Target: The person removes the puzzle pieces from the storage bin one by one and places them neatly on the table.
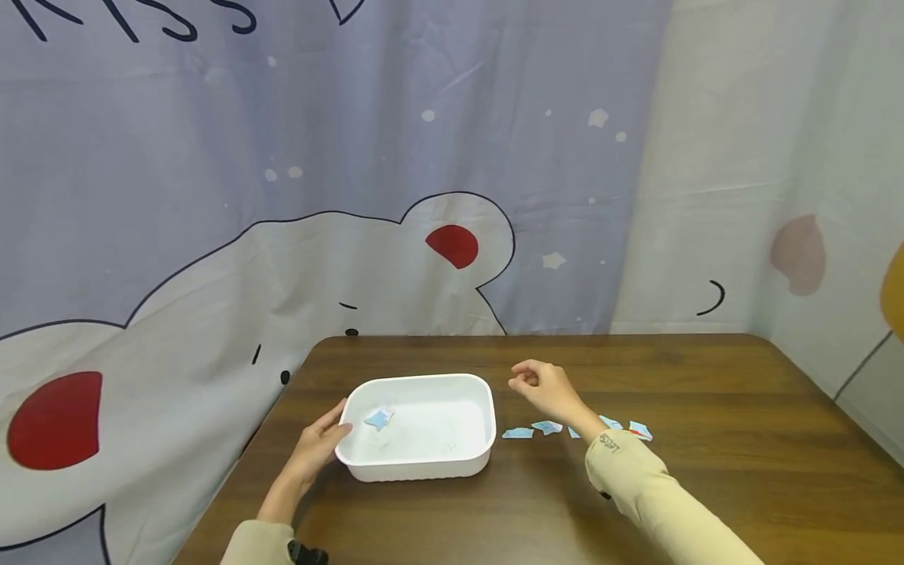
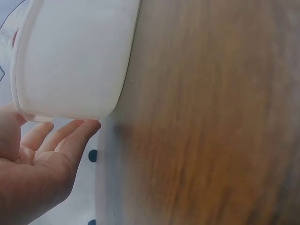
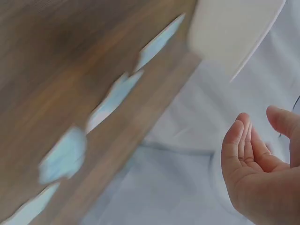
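Observation:
A white plastic tub [image 1: 452,468] stands on the table, with light-blue flat pieces [image 1: 379,419] that look like puzzle pieces lying at its left inside. My left hand [image 1: 314,451] grips the tub's left end. Its thumb is at the rim and its fingers [image 2: 77,140] touch the outer wall. Beyond the tub's right side, my right hand [image 1: 547,388] is raised above the table, fingers loosely curled. In the right wrist view, thumb and fingers are apart, with nothing between them. Below that hand and forearm, more light-blue pieces [image 1: 519,433] lie in a row; the sleeve hides some.
The brown wooden table [image 1: 741,471] extends to the right and front of the tub. Behind its far edge hangs a patterned curtain [image 1: 339,157]. The rightmost blue piece [image 1: 640,430] has a red mark and lies beside the right sleeve [image 1: 657,486].

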